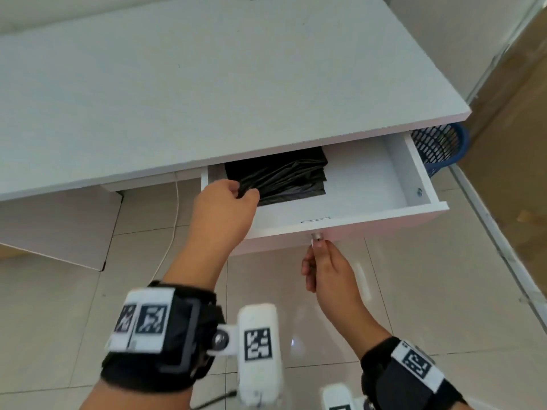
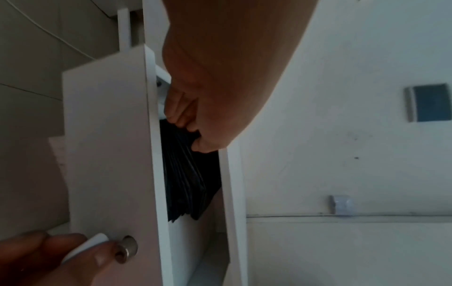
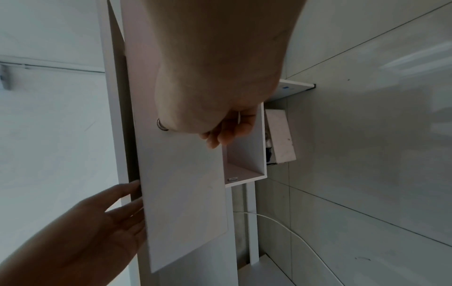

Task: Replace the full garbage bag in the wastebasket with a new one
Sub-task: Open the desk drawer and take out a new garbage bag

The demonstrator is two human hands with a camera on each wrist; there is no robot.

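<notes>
Garbage bags (image 1: 281,176): a folded stack of black plastic bags lies flat in the left part of the open drawer, its far edge under the worktop's front edge; in the left wrist view (image 2: 186,178) the stack shows as layered dark folds.
Left hand (image 1: 223,202): reaches into the drawer from the front left; the fingers (image 2: 178,114) and thumb pinch the near left corner of the top of the stack, lifting a wrinkled fold.
Drawer (image 1: 384,184): white, pulled out from under the worktop; its right part is bare white board, with a small metal fitting on the inside of the right wall.
Knob (image 1: 317,237): small, round, metal, on the middle of the drawer front.
Right hand (image 1: 322,267): below the drawer front, fingers curled, thumb tip and forefinger at the knob; in the left wrist view (image 2: 49,257) they pinch it.
Worktop (image 1: 177,84): white, wide, above the drawer.
Wastebasket (image 1: 441,146): blue mesh, on the floor just beyond the drawer's right side, partly hidden under the worktop's corner; whether a bag lines it I cannot tell.
Cable (image 1: 173,226): white, hangs from under the worktop to the tiled floor, left of the drawer.
</notes>
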